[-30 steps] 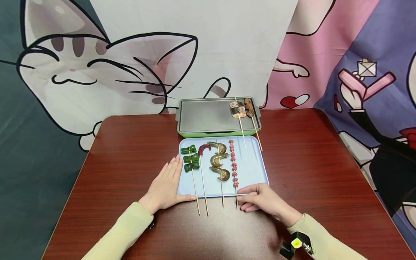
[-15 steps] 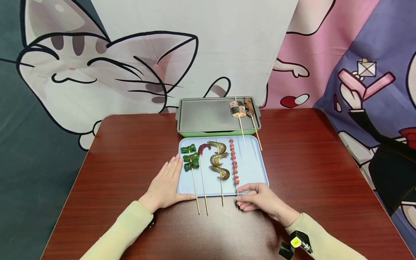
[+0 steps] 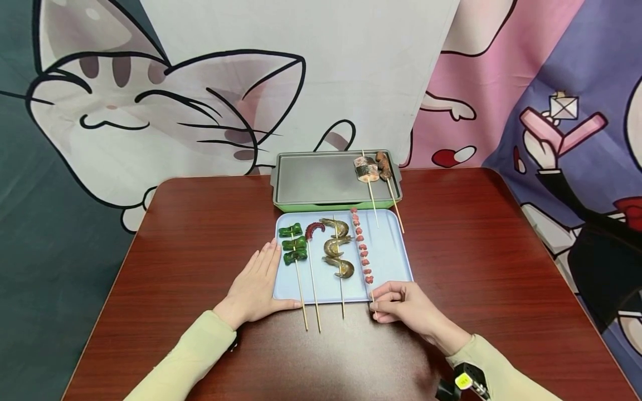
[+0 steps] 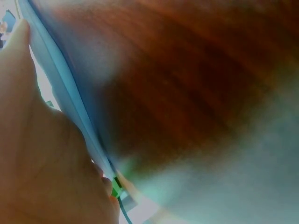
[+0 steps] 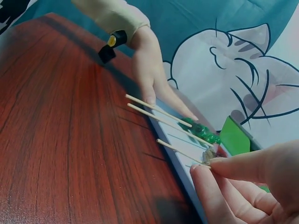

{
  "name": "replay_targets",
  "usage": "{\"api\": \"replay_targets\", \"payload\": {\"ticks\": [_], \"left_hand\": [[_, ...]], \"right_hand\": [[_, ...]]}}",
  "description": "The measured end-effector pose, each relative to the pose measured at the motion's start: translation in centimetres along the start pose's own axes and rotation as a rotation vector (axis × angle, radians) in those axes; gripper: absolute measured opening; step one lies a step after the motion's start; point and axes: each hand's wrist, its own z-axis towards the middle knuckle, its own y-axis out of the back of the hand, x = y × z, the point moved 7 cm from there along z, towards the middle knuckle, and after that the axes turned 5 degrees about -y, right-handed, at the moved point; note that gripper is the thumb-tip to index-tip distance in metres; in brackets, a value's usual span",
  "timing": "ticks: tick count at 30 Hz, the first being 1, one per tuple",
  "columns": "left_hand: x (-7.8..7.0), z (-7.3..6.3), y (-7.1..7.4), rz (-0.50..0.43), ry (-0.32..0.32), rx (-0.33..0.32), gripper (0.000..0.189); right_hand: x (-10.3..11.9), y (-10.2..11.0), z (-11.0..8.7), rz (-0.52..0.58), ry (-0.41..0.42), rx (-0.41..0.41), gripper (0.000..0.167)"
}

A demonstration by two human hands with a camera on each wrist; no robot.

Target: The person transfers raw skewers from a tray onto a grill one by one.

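My right hand pinches the lower stick of a skewer of small red pieces between thumb and fingers, at the near right of the light blue tray. The skewer's far tip reaches the tray's back edge. My left hand lies with straight fingers along the tray's left edge, thumb at the near edge. On the tray lie a green pepper skewer, a dark red tentacle skewer and a shrimp skewer, their sticks jutting over the near rim. In the right wrist view, fingertips meet around the stick.
Behind the tray stands a green griddle with a grey plate. A fish-chunk skewer and a brown meat skewer lie at its right, sticks hanging out over the tray. All stands on a red-brown wooden table, a printed cloth behind.
My right hand has shifted slightly right with the red-piece skewer, whose far end has moved forward and a little left, so it slants more. The left hand stays put.
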Motion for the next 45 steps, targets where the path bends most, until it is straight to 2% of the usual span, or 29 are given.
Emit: {"api": "replay_targets", "payload": {"ticks": [4,10,17,23,30,34,38,40,45], "left_hand": [[0.1,0.0,0.0,-0.001,0.000,-0.002,0.127],[0.5,-0.1,-0.8,-0.015,-0.004,-0.015,0.128],[0.8,-0.1,-1.6,-0.008,-0.005,-0.017,0.131],[0.8,0.0,-1.5,0.007,-0.012,-0.031,0.130],[0.2,-0.2,-0.4,-0.021,-0.023,-0.042,0.128],[0.2,-0.1,-0.4,-0.011,-0.025,-0.045,0.128],[0.5,0.0,-1.1,0.021,-0.020,-0.034,0.130],[0.7,0.0,-1.3,0.036,-0.021,-0.033,0.130],[0.5,-0.1,-0.9,-0.001,-0.031,-0.050,0.129]], "right_hand": [[0.4,-0.2,-0.5,-0.029,0.012,0.019,0.033],[0.7,-0.5,-0.7,-0.048,0.004,0.046,0.034],[1.7,-0.6,-0.7,-0.089,0.031,0.061,0.035],[3.6,-0.6,-0.3,-0.135,0.104,0.066,0.033],[7.2,-0.5,0.3,-0.202,0.197,0.043,0.031],[9.5,0.2,1.1,-0.256,0.222,-0.016,0.029],[11.4,1.1,2.4,-0.271,0.233,-0.070,0.031],[12.1,1.5,3.3,-0.264,0.236,-0.089,0.032],[12.9,2.7,5.8,-0.255,0.210,-0.121,0.034]]}}
